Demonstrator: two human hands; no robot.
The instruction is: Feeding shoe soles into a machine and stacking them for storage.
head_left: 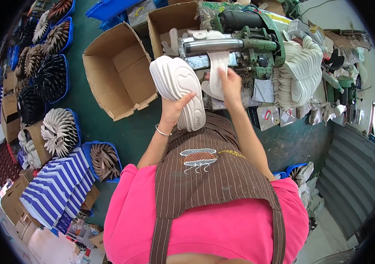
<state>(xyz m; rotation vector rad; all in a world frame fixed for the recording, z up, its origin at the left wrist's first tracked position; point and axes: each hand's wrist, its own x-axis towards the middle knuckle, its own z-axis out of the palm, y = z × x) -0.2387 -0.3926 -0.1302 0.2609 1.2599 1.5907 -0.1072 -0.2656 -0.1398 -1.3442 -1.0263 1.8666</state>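
My left hand (pixel 175 109) is closed around a thick stack of white insoles (pixel 173 81), with the thumb across the top one, which has raised curved lines. My right hand (pixel 231 86) pinches a single white insole (pixel 217 66) whose upper end lies at the steel roller (pixel 214 45) of a green machine (pixel 257 44). This insole hangs down over the machine's near edge, in front of me. Another white insole piece shows below it, partly behind my right fingers. More white pieces lie beyond the roller.
An open cardboard box (pixel 118 70) stands left of the machine, with a second box (pixel 170 22) behind it. Rows of stacked white insoles (pixel 304 70) fill the bench at right. Blue baskets of shoe parts (pixel 53 77) line the far left. Striped boxes (pixel 57 187) sit lower left.
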